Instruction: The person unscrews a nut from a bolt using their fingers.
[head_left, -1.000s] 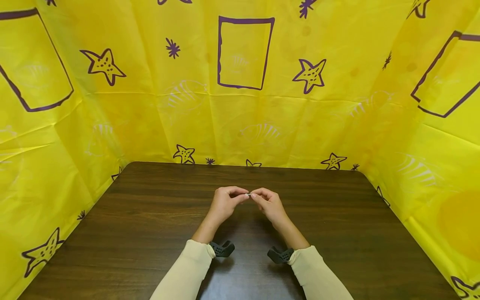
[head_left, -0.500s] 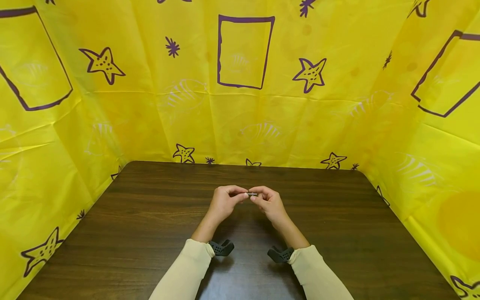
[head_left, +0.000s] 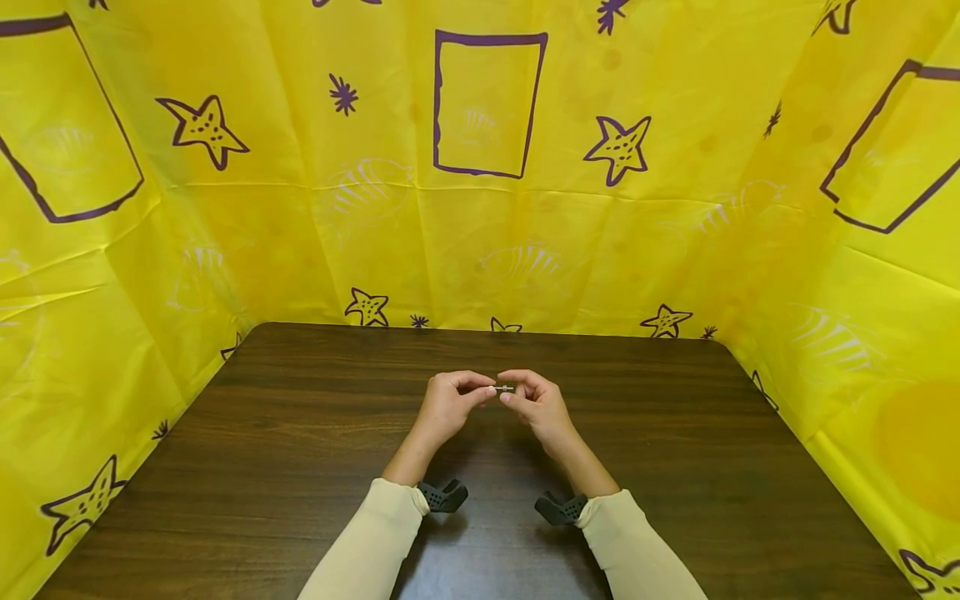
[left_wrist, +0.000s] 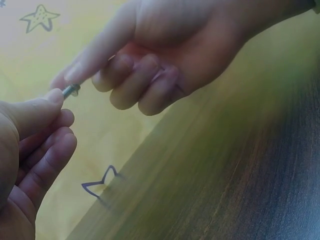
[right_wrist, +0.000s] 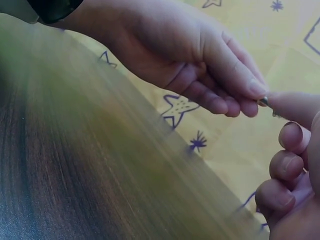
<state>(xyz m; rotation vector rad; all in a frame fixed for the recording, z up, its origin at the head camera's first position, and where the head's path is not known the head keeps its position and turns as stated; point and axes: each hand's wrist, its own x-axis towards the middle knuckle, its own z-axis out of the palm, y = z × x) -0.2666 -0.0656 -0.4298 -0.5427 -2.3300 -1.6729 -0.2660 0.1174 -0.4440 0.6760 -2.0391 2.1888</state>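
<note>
A small metal bolt (head_left: 498, 388) with a nut (left_wrist: 74, 90) on its threads lies level between the two hands, above the table. My left hand (head_left: 447, 407) pinches one end of the bolt between thumb and forefinger. The threaded end (left_wrist: 67, 93) points toward the right hand. My right hand (head_left: 542, 410) is at the nut end, with thumb and forefinger parted on either side of it. In the right wrist view the right forefinger (right_wrist: 295, 106) reaches right up to the bolt; the other right fingers are curled.
A dark wood-grain table (head_left: 300, 433) lies beneath both hands. Yellow cloth (head_left: 480, 217) with purple starfish and frame outlines hangs behind the table and along both sides. Black wrist mounts (head_left: 446, 497) are on both wrists, over light sleeves (head_left: 375, 533).
The right thumb and forefinger have drawn apart from their earlier pinch, so the bolt and nut now show between them. The left hand has kept its pinch and stayed in place.
</note>
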